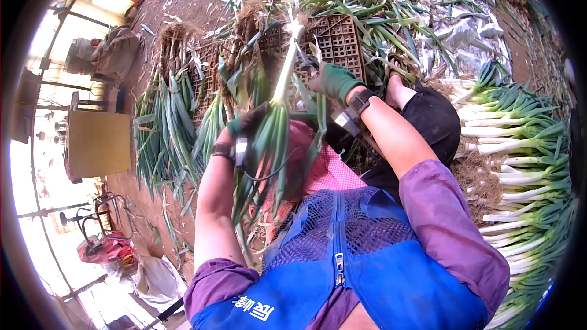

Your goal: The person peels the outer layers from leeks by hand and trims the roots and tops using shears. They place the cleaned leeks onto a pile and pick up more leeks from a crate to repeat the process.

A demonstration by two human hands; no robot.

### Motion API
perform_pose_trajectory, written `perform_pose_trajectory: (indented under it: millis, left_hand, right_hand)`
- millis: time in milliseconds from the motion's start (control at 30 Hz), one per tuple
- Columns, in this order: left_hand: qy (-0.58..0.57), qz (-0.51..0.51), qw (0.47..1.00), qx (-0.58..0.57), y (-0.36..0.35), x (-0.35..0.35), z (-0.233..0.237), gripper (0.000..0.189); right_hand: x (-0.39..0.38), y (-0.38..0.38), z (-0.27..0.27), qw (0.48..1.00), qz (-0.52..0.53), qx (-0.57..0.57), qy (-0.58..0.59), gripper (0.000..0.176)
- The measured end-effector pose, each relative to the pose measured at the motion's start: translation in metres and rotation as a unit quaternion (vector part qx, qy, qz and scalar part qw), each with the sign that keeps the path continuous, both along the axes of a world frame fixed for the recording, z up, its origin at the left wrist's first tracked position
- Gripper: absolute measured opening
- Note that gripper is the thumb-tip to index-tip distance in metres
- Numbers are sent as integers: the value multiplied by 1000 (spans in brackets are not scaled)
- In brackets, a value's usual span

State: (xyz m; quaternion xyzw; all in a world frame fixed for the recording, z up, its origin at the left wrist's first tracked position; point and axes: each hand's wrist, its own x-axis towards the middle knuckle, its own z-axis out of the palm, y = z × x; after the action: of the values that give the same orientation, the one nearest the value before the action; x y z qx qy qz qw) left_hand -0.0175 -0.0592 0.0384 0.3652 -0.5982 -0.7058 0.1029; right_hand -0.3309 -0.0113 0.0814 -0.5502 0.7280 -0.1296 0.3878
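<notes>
My left hand [249, 121], in a dark and green glove, is closed round a large green onion [282, 82] where its white stalk meets the leaves. The stalk points up and away, and its leaves hang toward my lap. My right hand [337, 80], in a green glove, is just right of the stalk, fingers wrapped round a small dark tool [310, 64] with a thin grey part beside the stalk. I cannot tell the tool's exact kind. Both wrists carry straps, the right one with a watch-like band [362, 99].
Unpeeled green onions with roots [171, 101] lean on brown plastic crates [336, 40] ahead. Clean white-stalked onions [520, 177] lie in a long row at right. Leaf scraps [391, 6] cover the ground beyond. A yellowish box [99, 143] and bags [156, 278] stand at left.
</notes>
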Motion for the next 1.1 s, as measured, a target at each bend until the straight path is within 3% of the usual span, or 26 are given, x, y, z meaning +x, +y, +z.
perform_pose_trajectory:
  millis: [67, 133, 167, 233, 267, 300, 367, 400, 433, 467, 567, 600, 633, 667, 700, 733, 767, 800, 833, 867, 900, 933, 1000, 1033, 1067, 1100]
  left_hand:
    - [-34, -5, 995, 94, 3, -3, 26, 51]
    - [-60, -19, 958, 279, 23, -10, 31, 48]
    - [-31, -41, 925, 376, 35, -13, 24, 48]
    - [-236, -155, 953, 108, 64, -26, 10, 54]
    - [-161, -159, 968, 105, 79, -23, 0, 57]
    - [-229, -156, 960, 30, 87, -35, 19, 57]
    - [-251, -130, 957, 67, 70, -41, 28, 50]
    - [-267, -61, 961, 44, 62, -45, 41, 43]
    - [-211, 44, 975, 52, 49, -35, 37, 39]
    - [-130, 145, 979, 58, 26, -11, 4, 38]
    - [-158, 365, 913, -91, -38, 55, -68, 23]
    - [-221, 367, 876, -223, -63, 89, -109, 25]
    - [-292, 372, 838, -274, -61, 95, -92, 31]
    - [-409, 282, 810, -311, -67, 112, -88, 40]
    - [-404, 280, 784, -380, -62, 137, -109, 47]
    - [-341, 260, 866, -258, -59, 145, -118, 49]
    - [-291, 245, 917, -123, -57, 152, -127, 52]
    - [-205, 268, 941, 27, -68, 172, -170, 57]
    - [-164, 279, 942, 93, -63, 168, -170, 62]
    - [-65, 322, 929, 173, -85, 198, -231, 55]
    - [-196, 214, 953, 82, -91, 188, -215, 65]
    - [-68, 369, 892, 253, -88, 177, -212, 59]
    - [-237, 257, 937, -20, -88, 183, -212, 65]
    - [-302, 203, 916, -167, -91, 177, -206, 69]
    - [-365, 201, 896, -154, -86, 168, -185, 61]
    - [-332, 211, 906, -158, -88, 179, -191, 55]
  right_hand:
    - [2, 5, 4, 999, -26, 4, -18, 51]
    - [2, 21, 4, 997, -60, 4, -52, 51]
    - [0, 28, 2, 998, -29, -1, -47, 56]
    - [-2, 43, -3, 998, 47, -13, -38, 67]
    - [-5, 52, -14, 998, 52, 27, -21, 67]
    - [-7, 63, -27, 996, 56, 68, -4, 67]
    - [-4, 85, -34, 998, 17, 54, 36, 66]
    - [-7, 95, -35, 1000, 11, 24, 5, 65]
    - [-9, 108, -38, 1000, 1, -3, -30, 64]
    - [-11, 119, -40, 998, -10, -30, -63, 63]
    - [-15, 146, -48, 985, -89, -104, -108, 62]
    - [-16, 154, -47, 982, -98, -118, -111, 63]
    - [-15, 152, -47, 984, -90, -99, -115, 63]
    - [-12, 155, -46, 986, -90, -78, -118, 64]
    - [-14, 163, -43, 987, -104, -56, -113, 64]
    - [-9, 172, -86, 959, -134, -145, -202, 59]
    - [-13, 165, -54, 992, -63, -43, -98, 51]
    - [-9, 165, -81, 989, -70, -54, -121, 48]
    - [-6, 165, -108, 984, -76, -64, -145, 45]
    - [-6, 164, -84, 991, -77, -75, -84, 44]
    - [-7, 162, -73, 990, -87, -71, -84, 52]
    - [-7, 158, -88, 994, -77, -32, -64, 50]
    - [-5, 156, -69, 994, -93, 19, -57, 53]
    - [-4, 157, -74, 996, -86, 9, -26, 58]
    - [-6, 159, -67, 996, -85, 29, -12, 58]
    - [-7, 160, -60, 996, -80, 47, 0, 58]
